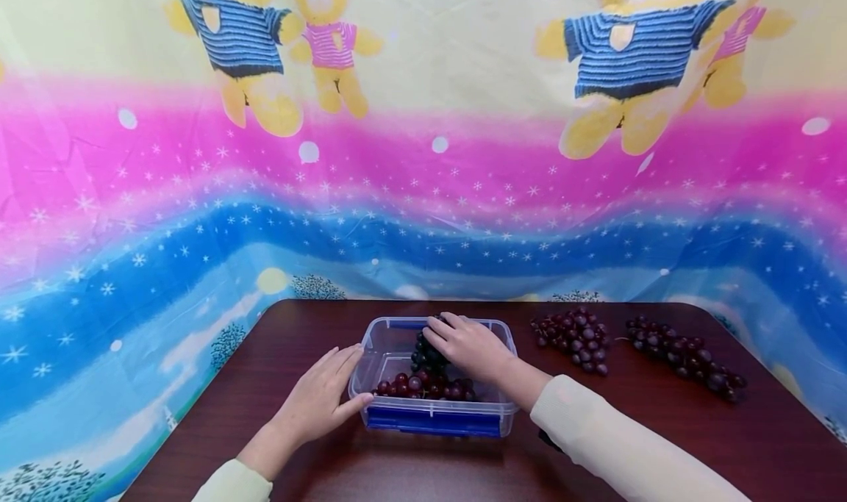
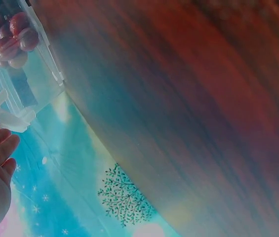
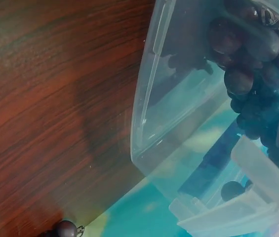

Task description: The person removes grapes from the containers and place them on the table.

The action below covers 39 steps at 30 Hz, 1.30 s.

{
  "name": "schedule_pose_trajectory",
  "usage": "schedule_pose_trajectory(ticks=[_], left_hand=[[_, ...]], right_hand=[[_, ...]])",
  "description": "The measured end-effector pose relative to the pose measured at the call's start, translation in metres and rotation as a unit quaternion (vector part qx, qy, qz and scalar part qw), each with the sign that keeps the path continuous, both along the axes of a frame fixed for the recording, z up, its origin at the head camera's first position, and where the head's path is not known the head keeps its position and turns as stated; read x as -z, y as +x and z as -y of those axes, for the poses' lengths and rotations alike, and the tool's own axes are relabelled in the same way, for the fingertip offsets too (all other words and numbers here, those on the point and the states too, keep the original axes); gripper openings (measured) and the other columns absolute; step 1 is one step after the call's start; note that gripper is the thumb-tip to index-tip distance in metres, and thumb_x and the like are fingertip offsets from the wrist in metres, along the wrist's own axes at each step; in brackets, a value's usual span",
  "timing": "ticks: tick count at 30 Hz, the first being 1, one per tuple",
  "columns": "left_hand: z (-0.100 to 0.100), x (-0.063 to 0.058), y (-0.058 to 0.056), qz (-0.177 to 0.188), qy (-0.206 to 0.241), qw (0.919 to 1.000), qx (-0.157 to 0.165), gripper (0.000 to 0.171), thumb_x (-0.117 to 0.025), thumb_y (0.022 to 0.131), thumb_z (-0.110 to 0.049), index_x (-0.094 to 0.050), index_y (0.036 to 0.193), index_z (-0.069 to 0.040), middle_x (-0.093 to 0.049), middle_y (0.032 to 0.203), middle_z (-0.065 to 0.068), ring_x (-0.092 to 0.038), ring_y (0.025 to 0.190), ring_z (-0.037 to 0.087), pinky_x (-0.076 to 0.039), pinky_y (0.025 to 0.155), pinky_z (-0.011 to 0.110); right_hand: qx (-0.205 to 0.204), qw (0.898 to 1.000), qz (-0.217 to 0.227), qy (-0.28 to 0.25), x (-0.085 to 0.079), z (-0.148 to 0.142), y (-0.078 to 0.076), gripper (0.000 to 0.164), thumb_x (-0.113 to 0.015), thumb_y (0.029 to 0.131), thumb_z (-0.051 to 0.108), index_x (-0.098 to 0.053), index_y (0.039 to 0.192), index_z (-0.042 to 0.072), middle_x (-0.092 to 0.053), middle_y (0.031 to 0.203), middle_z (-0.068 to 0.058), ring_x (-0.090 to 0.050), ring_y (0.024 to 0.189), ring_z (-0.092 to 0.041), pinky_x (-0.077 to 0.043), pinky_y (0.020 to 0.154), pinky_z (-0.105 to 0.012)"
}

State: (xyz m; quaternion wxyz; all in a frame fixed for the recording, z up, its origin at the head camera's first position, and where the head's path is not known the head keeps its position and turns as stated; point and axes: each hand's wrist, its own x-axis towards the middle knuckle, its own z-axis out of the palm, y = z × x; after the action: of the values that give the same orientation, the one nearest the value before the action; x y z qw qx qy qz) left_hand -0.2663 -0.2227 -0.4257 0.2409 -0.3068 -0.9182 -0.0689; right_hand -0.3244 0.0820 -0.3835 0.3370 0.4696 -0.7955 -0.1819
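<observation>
Evidently the right hand [image 1: 473,348] is gripping the dark grapes [image 1: 423,355] under bent fingers; they are lying beneath and just left of it, long axis running toward the person, reaching the red grapes [image 1: 401,388] inside the box [image 1: 433,405]. The left hand [image 1: 317,395], fingers nearly straight, is touching the box's left side, farther from them. Two bunches [image 1: 585,340] are lying rightward of the right hand on the table [image 1: 662,428]. No legible writing is showing.

A reddish-brown, wood-grained table [image 1: 281,351] is carrying a clear rectangular plastic container [image 1: 433,420]; to its right, a compact dark-red grape bunch [image 1: 579,338] and a longer purplish grape bunch [image 1: 688,356] are lying.
</observation>
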Motion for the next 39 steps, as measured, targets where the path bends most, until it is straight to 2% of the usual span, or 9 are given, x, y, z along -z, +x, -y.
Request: schedule_pose_trajectory(ticks=[10, 24, 27, 30, 34, 36, 39], left_hand=[[-0.001, 0.002, -0.002, -0.044, 0.004, 0.9988, 0.018, 0.069, -0.071, 0.085, -0.041, -0.055, 0.132, 0.006, -0.057, 0.133, 0.018, -0.051, 0.126, 0.029, -0.035, 0.108, 0.048], [-0.001, 0.001, -0.001, -0.022, 0.003, 0.9996, 0.015, 0.069, -0.066, 0.088, -0.045, -0.054, 0.134, 0.006, -0.055, 0.135, 0.018, -0.049, 0.127, 0.030, -0.033, 0.109, 0.048], [-0.001, 0.000, 0.000, -0.016, 0.002, 0.9998, 0.012, 0.069, -0.066, 0.089, -0.044, -0.053, 0.135, 0.005, -0.054, 0.136, 0.018, -0.049, 0.128, 0.031, -0.032, 0.110, 0.048], [-0.001, 0.000, 0.000, -0.011, 0.000, 0.9999, 0.007, 0.069, -0.066, 0.089, -0.045, -0.053, 0.135, 0.005, -0.054, 0.137, 0.017, -0.048, 0.129, 0.030, -0.031, 0.111, 0.047], [-0.001, 0.000, 0.001, -0.011, -0.003, 0.9999, 0.002, 0.070, -0.066, 0.089, -0.045, -0.052, 0.136, 0.004, -0.054, 0.137, 0.017, -0.048, 0.129, 0.029, -0.032, 0.110, 0.047], [-0.001, 0.000, 0.001, -0.012, -0.002, 0.9999, 0.003, 0.070, -0.066, 0.088, -0.045, -0.053, 0.136, 0.004, -0.054, 0.137, 0.017, -0.048, 0.129, 0.030, -0.032, 0.110, 0.047], [-0.001, -0.001, 0.001, -0.014, -0.002, 0.9999, 0.004, 0.069, -0.066, 0.088, -0.045, -0.053, 0.135, 0.004, -0.054, 0.136, 0.017, -0.049, 0.128, 0.030, -0.033, 0.110, 0.048]], right_hand=[[-0.023, 0.997, -0.065, 0.016, -0.003, -0.003, 0.001, 0.059, -0.080, 0.079, 0.008, -0.059, 0.134, 0.011, -0.056, 0.134, -0.011, -0.057, 0.116, -0.028, -0.051, 0.093, -0.038], [-0.048, 0.993, -0.110, -0.004, -0.006, -0.008, 0.002, 0.051, -0.077, 0.082, 0.011, -0.062, 0.131, 0.013, -0.058, 0.132, -0.010, -0.058, 0.112, -0.027, -0.052, 0.089, -0.038], [-0.055, 0.992, -0.117, -0.008, -0.008, -0.009, 0.004, 0.044, -0.069, 0.087, 0.008, -0.062, 0.130, 0.012, -0.058, 0.131, -0.010, -0.058, 0.112, -0.028, -0.052, 0.089, -0.038], [-0.065, 0.989, -0.129, -0.013, -0.011, -0.009, 0.004, 0.036, -0.047, 0.097, 0.002, -0.063, 0.128, 0.011, -0.059, 0.130, -0.011, -0.059, 0.110, -0.028, -0.052, 0.088, -0.038], [-0.076, 0.985, -0.155, -0.025, -0.013, -0.010, 0.003, 0.055, -0.017, 0.103, -0.005, -0.065, 0.125, 0.011, -0.060, 0.128, -0.011, -0.060, 0.107, -0.028, -0.053, 0.086, -0.038], [-0.078, 0.984, -0.160, -0.030, -0.014, -0.011, 0.003, 0.057, -0.014, 0.104, -0.005, -0.065, 0.125, 0.011, -0.061, 0.127, -0.011, -0.060, 0.107, -0.028, -0.053, 0.086, -0.038], [-0.076, 0.984, -0.159, -0.037, -0.016, -0.013, 0.003, 0.052, -0.021, 0.103, -0.005, -0.065, 0.125, 0.010, -0.061, 0.127, -0.011, -0.061, 0.107, -0.028, -0.053, 0.087, -0.039]])
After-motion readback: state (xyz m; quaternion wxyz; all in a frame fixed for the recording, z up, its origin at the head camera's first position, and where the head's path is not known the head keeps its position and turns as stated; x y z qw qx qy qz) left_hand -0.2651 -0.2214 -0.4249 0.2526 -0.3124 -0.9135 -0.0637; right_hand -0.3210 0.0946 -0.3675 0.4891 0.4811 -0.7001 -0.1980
